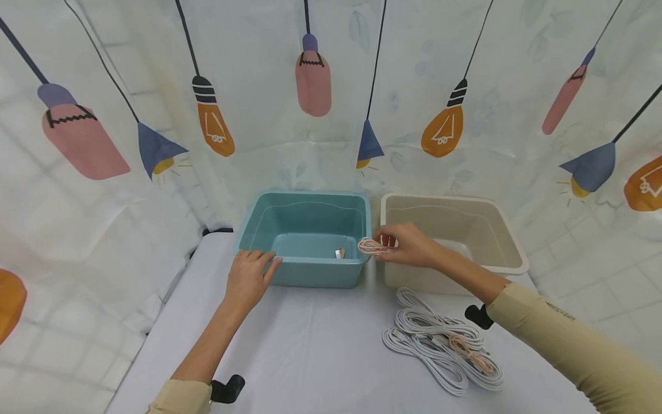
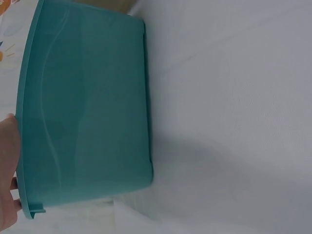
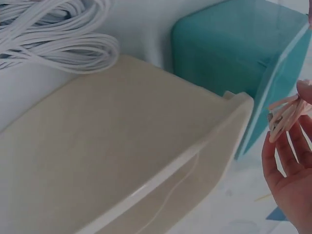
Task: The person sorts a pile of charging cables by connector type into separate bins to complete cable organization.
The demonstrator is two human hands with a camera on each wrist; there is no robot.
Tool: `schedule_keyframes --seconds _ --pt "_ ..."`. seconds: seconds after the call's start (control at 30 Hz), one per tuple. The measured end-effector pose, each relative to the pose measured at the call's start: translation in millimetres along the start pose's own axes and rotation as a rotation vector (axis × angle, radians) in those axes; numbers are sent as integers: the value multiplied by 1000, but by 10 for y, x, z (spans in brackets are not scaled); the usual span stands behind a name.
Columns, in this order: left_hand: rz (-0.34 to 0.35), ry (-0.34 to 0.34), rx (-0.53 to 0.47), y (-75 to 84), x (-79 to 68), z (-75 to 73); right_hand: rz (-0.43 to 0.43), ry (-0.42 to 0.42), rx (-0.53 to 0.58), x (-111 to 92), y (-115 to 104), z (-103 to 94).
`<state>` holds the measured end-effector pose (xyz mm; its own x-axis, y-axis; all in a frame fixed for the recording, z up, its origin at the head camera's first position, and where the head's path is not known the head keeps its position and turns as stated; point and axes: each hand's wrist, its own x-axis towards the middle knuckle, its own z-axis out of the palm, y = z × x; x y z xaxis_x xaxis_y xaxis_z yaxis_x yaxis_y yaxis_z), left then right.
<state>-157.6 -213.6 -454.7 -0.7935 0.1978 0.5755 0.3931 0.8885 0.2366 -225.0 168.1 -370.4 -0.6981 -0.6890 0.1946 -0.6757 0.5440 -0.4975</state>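
My right hand (image 1: 408, 244) pinches a coiled pale pink cable (image 1: 370, 246) between thumb and fingers, over the right front corner of the teal bin (image 1: 305, 270). In the right wrist view the cable loops (image 3: 285, 117) show bunched at the fingertips. My left hand (image 1: 248, 279) holds the bin's front rim near its left corner, fingers over the edge and thumb along it. A small white and brown piece (image 1: 339, 253) shows inside the teal bin near its front wall. Coiled white cables (image 1: 434, 328) lie in a pile on the table, with a pinkish coil (image 1: 465, 348) among them.
A beige bin (image 1: 512, 270) stands just right of the teal one, under my right forearm. Both bins are on a white-covered table (image 1: 310, 345). Behind them hangs a white sheet (image 1: 248, 34) printed with lamps.
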Motion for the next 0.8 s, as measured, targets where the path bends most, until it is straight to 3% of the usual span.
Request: schedule_keyframes --seconds 0.3,0.8 --pt "120 69 60 -29 2 11 115 10 -14 279 -20 -53" --pt "122 81 39 -41 12 16 211 6 -55 711 -78 -77"
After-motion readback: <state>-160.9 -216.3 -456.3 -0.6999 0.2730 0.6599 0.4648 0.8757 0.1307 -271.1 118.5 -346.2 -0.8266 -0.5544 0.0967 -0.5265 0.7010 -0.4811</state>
